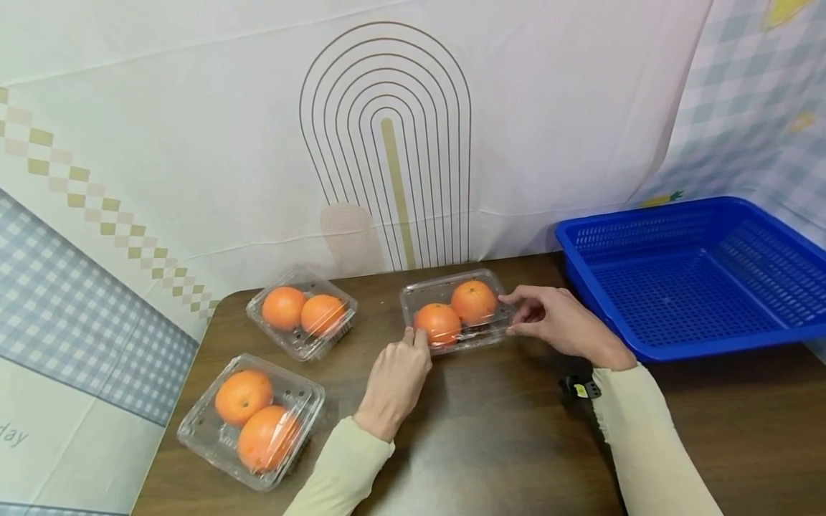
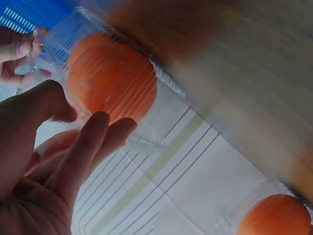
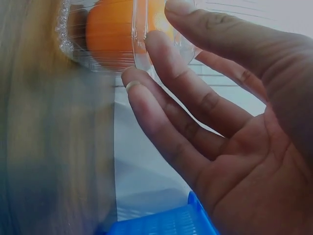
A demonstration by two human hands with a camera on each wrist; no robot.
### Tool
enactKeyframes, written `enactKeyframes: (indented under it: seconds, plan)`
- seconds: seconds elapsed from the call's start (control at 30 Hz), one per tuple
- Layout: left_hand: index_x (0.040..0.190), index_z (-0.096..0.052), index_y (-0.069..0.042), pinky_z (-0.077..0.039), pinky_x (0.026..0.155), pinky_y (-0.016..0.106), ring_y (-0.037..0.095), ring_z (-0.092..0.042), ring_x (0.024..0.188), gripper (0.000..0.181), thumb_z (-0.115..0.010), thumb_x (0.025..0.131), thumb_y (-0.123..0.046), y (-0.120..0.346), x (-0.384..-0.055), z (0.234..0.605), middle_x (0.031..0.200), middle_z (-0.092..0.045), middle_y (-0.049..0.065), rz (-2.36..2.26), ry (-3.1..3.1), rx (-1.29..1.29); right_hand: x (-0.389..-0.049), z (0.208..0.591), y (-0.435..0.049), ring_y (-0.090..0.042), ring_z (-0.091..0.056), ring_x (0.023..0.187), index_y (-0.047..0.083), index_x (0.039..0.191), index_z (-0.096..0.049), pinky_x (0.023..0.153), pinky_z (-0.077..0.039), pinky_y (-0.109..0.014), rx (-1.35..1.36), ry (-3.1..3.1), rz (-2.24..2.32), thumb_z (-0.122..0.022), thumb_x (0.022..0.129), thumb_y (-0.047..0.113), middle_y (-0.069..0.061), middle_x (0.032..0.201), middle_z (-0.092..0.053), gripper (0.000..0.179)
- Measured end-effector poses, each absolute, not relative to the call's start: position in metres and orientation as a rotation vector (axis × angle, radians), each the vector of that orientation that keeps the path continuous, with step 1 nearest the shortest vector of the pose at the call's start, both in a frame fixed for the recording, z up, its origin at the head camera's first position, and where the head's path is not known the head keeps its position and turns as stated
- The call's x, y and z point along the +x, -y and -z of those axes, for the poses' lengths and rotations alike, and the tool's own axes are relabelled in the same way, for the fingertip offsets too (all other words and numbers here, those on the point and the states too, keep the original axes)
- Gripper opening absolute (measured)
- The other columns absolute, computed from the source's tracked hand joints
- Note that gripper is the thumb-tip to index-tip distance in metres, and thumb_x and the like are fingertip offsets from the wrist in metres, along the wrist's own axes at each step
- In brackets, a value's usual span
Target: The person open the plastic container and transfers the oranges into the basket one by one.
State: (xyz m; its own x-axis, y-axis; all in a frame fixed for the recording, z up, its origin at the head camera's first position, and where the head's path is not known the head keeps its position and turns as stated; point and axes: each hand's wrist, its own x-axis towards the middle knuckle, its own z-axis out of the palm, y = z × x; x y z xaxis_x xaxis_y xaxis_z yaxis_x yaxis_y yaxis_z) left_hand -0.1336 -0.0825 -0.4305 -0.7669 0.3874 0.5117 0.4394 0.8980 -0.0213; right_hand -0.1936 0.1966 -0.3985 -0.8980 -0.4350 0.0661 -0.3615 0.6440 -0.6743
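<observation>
A clear plastic clamshell box with two oranges inside sits on the table near the wall. My left hand grips its near left corner, fingertips on the plastic; in the left wrist view the thumb and two fingers meet the box edge beside an orange. At the box's right end my right hand holds the rim between thumb and index finger. Seen from the right wrist, the remaining fingers of that hand extend below the rim, off the box.
Two more clear boxes with oranges stand on the left, one at the back and one nearer. A blue plastic basket with perforated walls stands at the right. Patterned cloth covers the wall behind the brown table.
</observation>
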Motion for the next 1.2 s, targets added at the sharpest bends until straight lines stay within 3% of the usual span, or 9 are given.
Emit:
enactKeyframes:
  seconds: [0.17,0.27,0.4,0.67,0.9,1.1,1.2]
  plan:
    - [0.087,-0.061,-0.005,-0.057,0.049,0.028,0.018,-0.068,0.064,0.014,-0.074,0.087,-0.001,0.085,-0.136,0.428,0.075,-0.066,0.003,0.587,2.582,-0.531,-0.194,0.399,-0.201,-0.013,-0.066,0.081,0.008,0.127,-0.067,0.070,-0.056,-0.021,-0.646,-2.758,1.068,-0.079,0.088,0.009,0.003,0.086,-0.073,0.041]
    - [0.095,-0.065,-0.003,-0.061,0.057,0.021,0.017,-0.071,0.072,0.017,-0.078,0.085,0.001,0.088,-0.139,0.428,0.083,-0.070,0.007,0.807,2.584,-0.479,-0.194,0.399,-0.202,-0.013,-0.065,0.080,0.008,0.128,-0.066,0.071,-0.056,-0.021,-0.649,-2.758,1.068,-0.079,0.088,0.009,0.004,0.084,-0.073,0.042]
    - [0.107,-0.066,0.001,-0.066,0.066,0.026,0.023,-0.076,0.080,0.028,-0.082,0.083,0.000,0.091,-0.141,0.427,0.099,-0.070,0.016,1.064,2.576,-0.376,-0.195,0.399,-0.203,-0.013,-0.065,0.081,0.008,0.130,-0.065,0.072,-0.056,-0.021,-0.649,-2.754,1.053,-0.078,0.089,0.009,0.004,0.084,-0.072,0.043]
    - [0.116,-0.064,-0.001,-0.064,0.065,0.020,0.021,-0.075,0.079,0.035,-0.082,0.085,-0.003,0.095,-0.145,0.429,0.104,-0.072,0.013,1.338,2.558,-0.169,-0.195,0.396,-0.203,-0.014,-0.063,0.082,0.008,0.135,-0.063,0.073,-0.056,-0.021,-0.659,-2.761,1.025,-0.076,0.091,0.010,0.004,0.085,-0.069,0.045]
    - [0.128,-0.058,-0.002,-0.066,0.065,0.031,0.021,-0.077,0.077,0.047,-0.081,0.087,-0.009,0.099,-0.149,0.431,0.103,-0.073,0.014,1.569,2.580,0.023,-0.195,0.396,-0.203,-0.013,-0.062,0.084,0.012,0.136,-0.063,0.076,-0.056,-0.022,-0.662,-2.794,1.012,-0.075,0.093,0.016,0.004,0.087,-0.069,0.045]
    - [0.128,-0.056,0.008,-0.068,0.078,0.043,0.024,-0.076,0.077,0.038,-0.070,0.093,0.002,0.099,-0.153,0.434,0.101,-0.070,0.024,2.104,2.430,0.119,-0.195,0.396,-0.203,-0.014,-0.062,0.086,0.014,0.137,-0.063,0.078,-0.057,-0.027,-0.649,-2.851,1.021,-0.072,0.096,0.021,0.002,0.092,-0.069,0.043]
    - [0.126,-0.057,0.011,-0.067,0.082,0.041,0.021,-0.074,0.078,0.034,-0.067,0.093,0.008,0.097,-0.153,0.435,0.098,-0.068,0.022,2.311,2.294,0.199,-0.196,0.396,-0.201,-0.014,-0.062,0.087,0.013,0.139,-0.062,0.079,-0.058,-0.029,-0.636,-2.884,1.032,-0.070,0.098,0.022,0.001,0.095,-0.070,0.043]
